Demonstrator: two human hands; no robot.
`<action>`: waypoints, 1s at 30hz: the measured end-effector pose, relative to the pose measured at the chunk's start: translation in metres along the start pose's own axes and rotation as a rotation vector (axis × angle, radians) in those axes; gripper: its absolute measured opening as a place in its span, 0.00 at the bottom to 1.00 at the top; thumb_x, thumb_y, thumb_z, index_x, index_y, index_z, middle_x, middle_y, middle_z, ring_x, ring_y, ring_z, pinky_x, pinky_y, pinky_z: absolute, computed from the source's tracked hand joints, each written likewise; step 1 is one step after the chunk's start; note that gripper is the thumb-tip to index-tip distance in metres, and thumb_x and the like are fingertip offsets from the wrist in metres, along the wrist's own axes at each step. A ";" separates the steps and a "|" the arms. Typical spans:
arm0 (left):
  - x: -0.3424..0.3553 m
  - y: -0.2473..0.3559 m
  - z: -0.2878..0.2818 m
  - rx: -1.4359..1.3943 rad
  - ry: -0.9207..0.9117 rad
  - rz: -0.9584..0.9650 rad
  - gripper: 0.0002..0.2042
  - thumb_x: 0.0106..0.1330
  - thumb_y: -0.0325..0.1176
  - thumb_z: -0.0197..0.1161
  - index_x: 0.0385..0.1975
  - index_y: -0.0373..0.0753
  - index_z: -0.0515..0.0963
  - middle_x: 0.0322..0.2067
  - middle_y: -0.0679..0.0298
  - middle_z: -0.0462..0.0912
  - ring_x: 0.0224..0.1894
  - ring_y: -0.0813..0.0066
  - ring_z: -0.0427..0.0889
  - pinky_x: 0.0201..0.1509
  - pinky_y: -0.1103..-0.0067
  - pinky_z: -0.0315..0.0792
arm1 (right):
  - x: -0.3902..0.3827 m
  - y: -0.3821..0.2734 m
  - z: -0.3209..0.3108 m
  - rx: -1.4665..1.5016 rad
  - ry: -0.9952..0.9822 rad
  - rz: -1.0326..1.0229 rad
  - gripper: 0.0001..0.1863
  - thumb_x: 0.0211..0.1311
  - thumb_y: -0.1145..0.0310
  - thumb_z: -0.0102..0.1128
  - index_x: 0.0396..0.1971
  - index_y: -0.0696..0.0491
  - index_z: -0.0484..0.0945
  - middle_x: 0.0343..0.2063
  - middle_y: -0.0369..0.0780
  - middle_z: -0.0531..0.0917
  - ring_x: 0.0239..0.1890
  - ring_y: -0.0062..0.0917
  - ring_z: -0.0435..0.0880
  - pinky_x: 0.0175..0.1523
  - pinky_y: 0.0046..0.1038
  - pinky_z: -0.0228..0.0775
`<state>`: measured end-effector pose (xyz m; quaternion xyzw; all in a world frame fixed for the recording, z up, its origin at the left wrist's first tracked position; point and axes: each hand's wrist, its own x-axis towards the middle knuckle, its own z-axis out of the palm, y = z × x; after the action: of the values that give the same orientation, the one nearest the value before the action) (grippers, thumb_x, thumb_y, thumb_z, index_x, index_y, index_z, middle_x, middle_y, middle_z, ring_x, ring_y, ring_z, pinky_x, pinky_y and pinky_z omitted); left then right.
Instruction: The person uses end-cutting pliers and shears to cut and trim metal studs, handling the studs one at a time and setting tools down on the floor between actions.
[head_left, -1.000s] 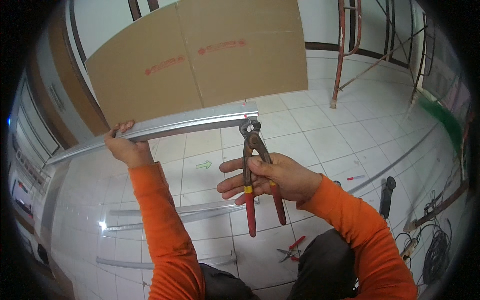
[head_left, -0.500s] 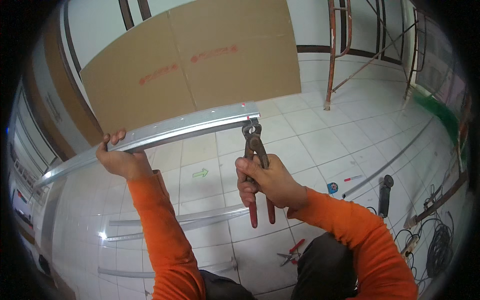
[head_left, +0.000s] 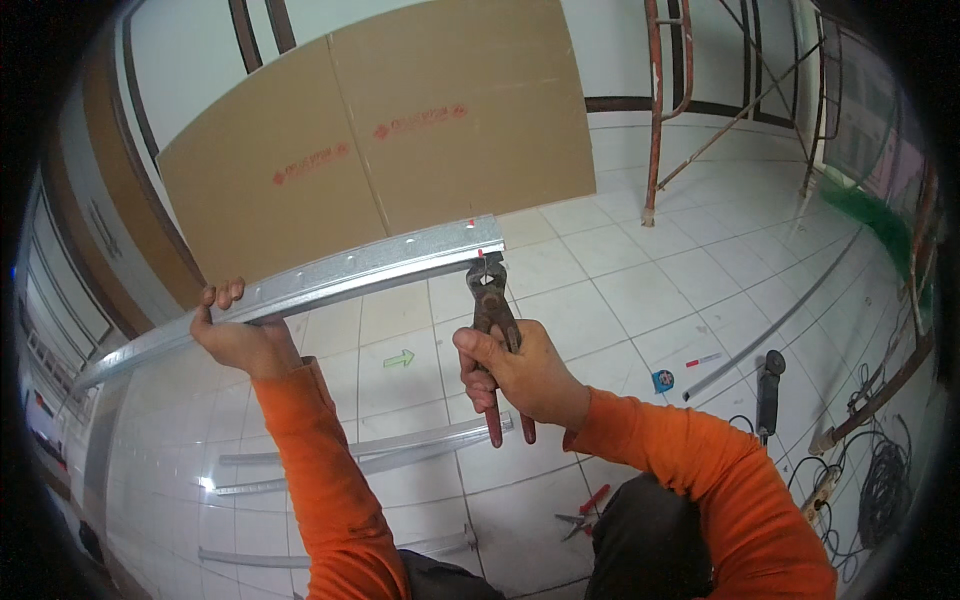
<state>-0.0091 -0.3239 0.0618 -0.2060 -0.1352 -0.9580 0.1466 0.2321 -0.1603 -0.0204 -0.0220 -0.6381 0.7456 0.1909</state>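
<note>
My left hand (head_left: 245, 345) is closed around a long silvery metal channel (head_left: 370, 262), its fingers over the upper edge. The channel slants from the far left up to its cut end near the middle, where small red marks show. In my right hand (head_left: 532, 372) is a worn pair of pincers (head_left: 490, 305) with reddish handles, held upright. The jaws meet the channel's lower edge close to that end, just under a red mark. Whether they bite into the metal I cannot tell. The two handles stand slightly apart.
On the tiled floor lie more metal channels (head_left: 370, 447), red-handled snips (head_left: 580, 520), a blue tape measure (head_left: 663, 381), a red marker (head_left: 703, 360) and an angle grinder (head_left: 768, 395) beside tangled cables (head_left: 882, 495). A large brown board (head_left: 450, 150) leans behind; rusty scaffolding (head_left: 655, 130) stands right.
The channel's end and the pincers have shifted a little left and down in the view, which has itself moved slightly. Both hands keep their grip.
</note>
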 end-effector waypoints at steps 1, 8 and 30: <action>0.001 -0.001 -0.002 0.011 0.018 -0.012 0.06 0.64 0.32 0.44 0.31 0.38 0.65 0.23 0.66 0.62 0.27 0.74 0.68 0.35 0.77 0.69 | -0.001 0.001 0.000 -0.002 0.001 0.003 0.20 0.71 0.54 0.56 0.25 0.56 0.73 0.15 0.33 0.73 0.16 0.17 0.73 0.21 0.23 0.71; 0.006 -0.002 -0.006 0.006 0.021 -0.033 0.02 0.63 0.28 0.41 0.28 0.40 0.60 0.23 0.65 0.62 0.27 0.73 0.66 0.34 0.76 0.68 | -0.002 0.004 0.002 -0.052 0.039 0.017 0.19 0.70 0.55 0.56 0.25 0.55 0.73 0.15 0.32 0.73 0.16 0.15 0.73 0.22 0.22 0.70; 0.043 -0.031 -0.058 0.025 0.219 -0.076 0.05 0.61 0.31 0.43 0.25 0.40 0.61 0.22 0.62 0.67 0.26 0.68 0.71 0.37 0.73 0.74 | 0.018 0.011 0.021 -0.140 -0.081 -0.156 0.27 0.77 0.53 0.43 0.58 0.62 0.71 0.43 0.45 0.85 0.37 0.25 0.81 0.47 0.28 0.74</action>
<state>-0.0777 -0.3237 0.0238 -0.0931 -0.1380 -0.9779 0.1268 0.2071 -0.1758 -0.0237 0.0447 -0.6955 0.6824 0.2203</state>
